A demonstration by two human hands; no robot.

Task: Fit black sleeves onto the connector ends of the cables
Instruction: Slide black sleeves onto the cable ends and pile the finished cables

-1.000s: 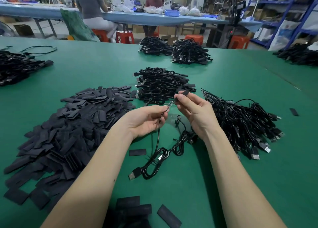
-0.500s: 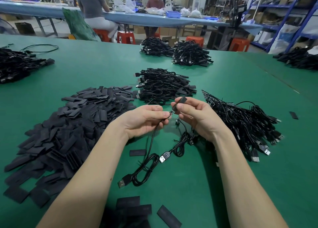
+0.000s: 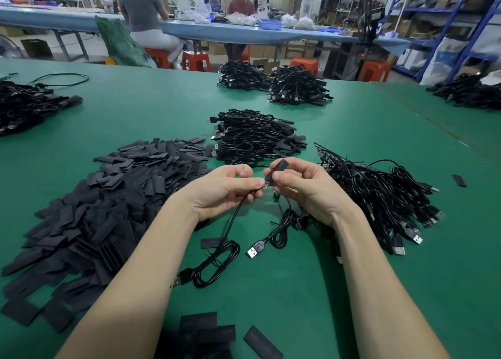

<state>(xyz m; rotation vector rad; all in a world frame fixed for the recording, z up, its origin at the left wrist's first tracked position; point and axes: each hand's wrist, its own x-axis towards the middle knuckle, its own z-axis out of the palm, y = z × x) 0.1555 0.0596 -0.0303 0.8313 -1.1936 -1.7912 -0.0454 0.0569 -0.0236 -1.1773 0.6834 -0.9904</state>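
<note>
My left hand [image 3: 227,189] pinches the connector end of a black cable [image 3: 230,223] whose coil and USB plug lie on the green table [image 3: 271,291] below. My right hand [image 3: 303,185] pinches a flat black sleeve [image 3: 279,166] right at that connector tip, the two hands almost touching. Whether the tip is inside the sleeve I cannot tell. A second coiled cable [image 3: 279,234] with a USB plug lies under my right wrist.
A big heap of loose black sleeves [image 3: 103,209] lies left. Piles of black cables sit ahead [image 3: 254,139], right [image 3: 379,193], far back [image 3: 273,83] and far left [image 3: 24,105]. Loose sleeves [image 3: 211,334] lie near the front edge. People sit at a blue bench behind.
My hands have drawn closer together and nearer to me. The sleeve has come down to the connector tip, and the cable's coil has slid slightly left on the table.
</note>
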